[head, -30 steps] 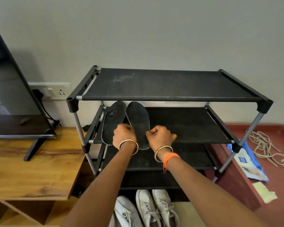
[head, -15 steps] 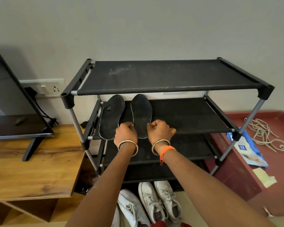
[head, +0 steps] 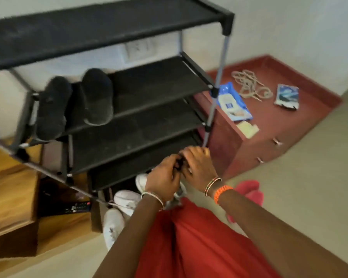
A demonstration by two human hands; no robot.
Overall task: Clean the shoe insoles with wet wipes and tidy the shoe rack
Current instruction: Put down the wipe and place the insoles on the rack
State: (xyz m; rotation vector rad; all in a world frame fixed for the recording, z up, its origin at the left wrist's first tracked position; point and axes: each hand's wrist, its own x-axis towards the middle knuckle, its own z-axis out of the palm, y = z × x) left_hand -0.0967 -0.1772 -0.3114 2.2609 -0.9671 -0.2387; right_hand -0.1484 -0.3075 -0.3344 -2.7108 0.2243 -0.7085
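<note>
Both insoles (head: 74,105) lie side by side on the shoe rack's (head: 109,23) second shelf, long axes running front to back, up-left of the hands. Left hand (head: 163,177), nearer them, meets right hand (head: 197,163), fingers curled around something small and dark.

Two insoles (head: 74,103), perhaps three shoes (head: 127,199).
</note>
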